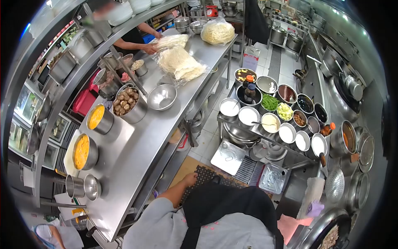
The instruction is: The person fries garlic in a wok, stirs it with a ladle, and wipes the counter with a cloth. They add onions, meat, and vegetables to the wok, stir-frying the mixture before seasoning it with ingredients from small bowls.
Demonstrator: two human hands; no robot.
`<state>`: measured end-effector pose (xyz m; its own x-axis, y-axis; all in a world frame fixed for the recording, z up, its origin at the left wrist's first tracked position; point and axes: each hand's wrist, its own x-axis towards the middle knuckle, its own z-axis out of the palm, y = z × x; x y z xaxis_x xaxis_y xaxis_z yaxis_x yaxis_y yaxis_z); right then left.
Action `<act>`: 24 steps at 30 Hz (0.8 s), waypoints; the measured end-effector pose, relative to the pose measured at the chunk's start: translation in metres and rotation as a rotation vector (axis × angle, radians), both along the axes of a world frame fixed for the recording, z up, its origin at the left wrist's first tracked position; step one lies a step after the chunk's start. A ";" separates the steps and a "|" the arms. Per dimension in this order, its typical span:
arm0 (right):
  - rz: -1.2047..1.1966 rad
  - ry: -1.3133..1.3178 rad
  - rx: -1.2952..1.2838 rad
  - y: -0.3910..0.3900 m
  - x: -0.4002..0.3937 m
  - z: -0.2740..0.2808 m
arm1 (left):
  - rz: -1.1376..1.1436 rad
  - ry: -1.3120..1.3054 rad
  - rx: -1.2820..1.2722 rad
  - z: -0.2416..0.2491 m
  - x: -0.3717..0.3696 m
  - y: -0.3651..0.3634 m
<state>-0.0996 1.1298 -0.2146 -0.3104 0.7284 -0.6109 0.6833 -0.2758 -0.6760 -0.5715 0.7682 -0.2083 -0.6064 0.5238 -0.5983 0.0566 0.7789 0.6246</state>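
My left hand (190,179) hangs low in front of me, beside the steel table (143,145), over the floor. Its fingers look curled in, and I see nothing in them. Below it lies a black perforated mat (203,176). My right hand is out of view, hidden past my black apron. Ahead to the right stands a rack of seasoning pots, with white powder (249,115), chopped green onion (270,102) and a dark sauce bottle (250,93). At the lower right a wok (319,232) holds what looks like cooked meat.
On the steel table stand a pot of mushrooms (126,101), two pots of yellow-orange food (86,152) and a steel bowl (162,97). Across it, another person's hands (151,46) touch bagged noodles (180,62). A perforated ladle (335,184) lies at right. Metal lids (228,157) sit under the rack.
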 end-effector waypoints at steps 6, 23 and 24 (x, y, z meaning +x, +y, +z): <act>0.242 -0.014 0.137 0.017 -0.050 -0.011 | -0.024 0.193 0.293 0.121 -0.096 0.083; 0.082 -0.149 0.053 -0.024 -0.088 0.034 | 0.700 -0.372 0.987 0.226 -0.288 0.169; 0.072 -0.152 0.053 -0.029 -0.084 0.034 | 0.770 -0.405 1.048 0.221 -0.306 0.179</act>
